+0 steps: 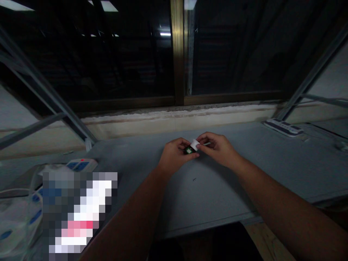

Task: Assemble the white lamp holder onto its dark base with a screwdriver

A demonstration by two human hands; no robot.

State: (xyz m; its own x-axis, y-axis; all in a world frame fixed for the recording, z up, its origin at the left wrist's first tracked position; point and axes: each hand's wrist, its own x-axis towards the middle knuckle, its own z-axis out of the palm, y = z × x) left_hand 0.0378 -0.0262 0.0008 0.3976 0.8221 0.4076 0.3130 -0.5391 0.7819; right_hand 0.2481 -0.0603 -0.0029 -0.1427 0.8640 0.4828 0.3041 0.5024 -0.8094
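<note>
Above the middle of the table, my left hand [178, 154] is closed on a small green circuit board [189, 149], which its fingers partly cover. My right hand [214, 146] pinches a small white piece [195, 144] from the right. The white piece meets the upper right of the board; whether the two are joined I cannot tell. A thin pale bit shows between the right fingers, too small to name. On the table nearer to me lies a tiny metal piece, perhaps a screw [194, 179].
The grey table [179, 206] runs below a dark window. A white power strip [282, 127] lies at the back right with cables. Another power strip [83, 165] with a red light sits at the left, near white cables, bagged items and a blurred-out bright patch. Metal frame bars [54, 87] rise at both sides.
</note>
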